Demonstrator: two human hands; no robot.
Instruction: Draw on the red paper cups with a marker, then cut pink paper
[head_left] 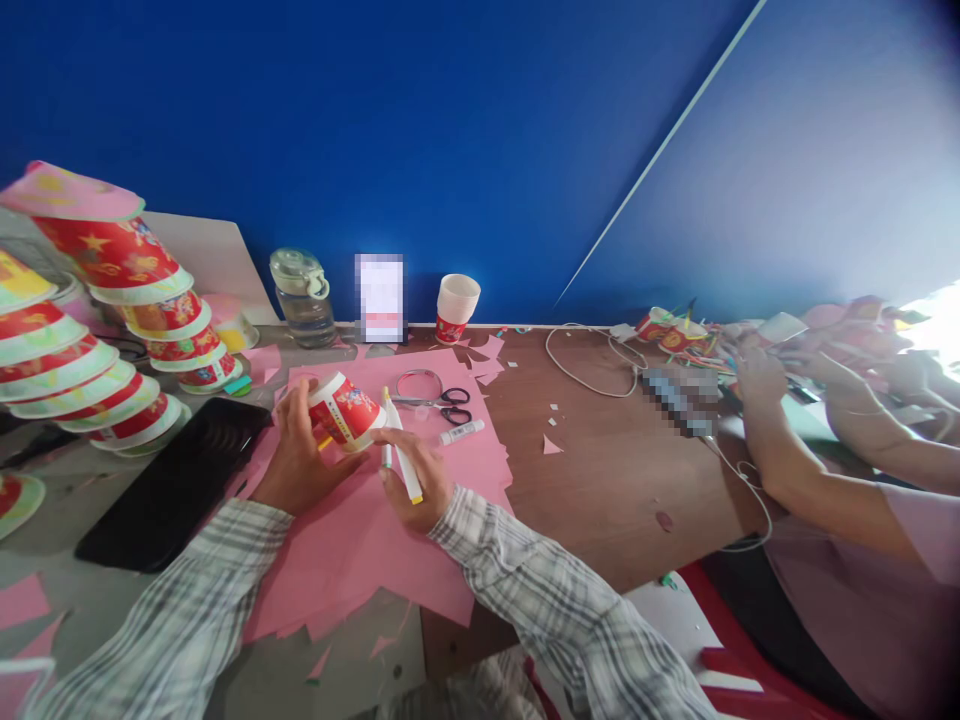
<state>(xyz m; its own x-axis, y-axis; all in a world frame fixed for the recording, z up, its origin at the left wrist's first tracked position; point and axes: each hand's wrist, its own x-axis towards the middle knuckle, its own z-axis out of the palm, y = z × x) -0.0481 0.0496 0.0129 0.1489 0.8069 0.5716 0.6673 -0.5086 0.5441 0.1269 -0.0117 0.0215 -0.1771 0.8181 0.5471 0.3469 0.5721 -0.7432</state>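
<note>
My left hand (304,450) is wrapped round a red and white paper cup (347,410), tilted on its side. In my right hand (416,480) is a white marker with a yellow end (406,462), its upper tip close to the base of the cup. Both hands are over pink paper sheets (375,560) with ragged edges. Just beyond my right hand lie scissors with black handles (455,405), a glue stick (461,432) and a roll of tape (419,383). Part of another pen shows beneath the cup; my hand hides the rest.
Stacks of decorated paper cups (161,290) stand at the left, near a black tablet or phone (176,480). A water jug (302,300), a lit screen (381,298) and stacked cups (457,305) line the blue wall. At right, a co-worker's hands (765,385) work beside a white cable (592,390).
</note>
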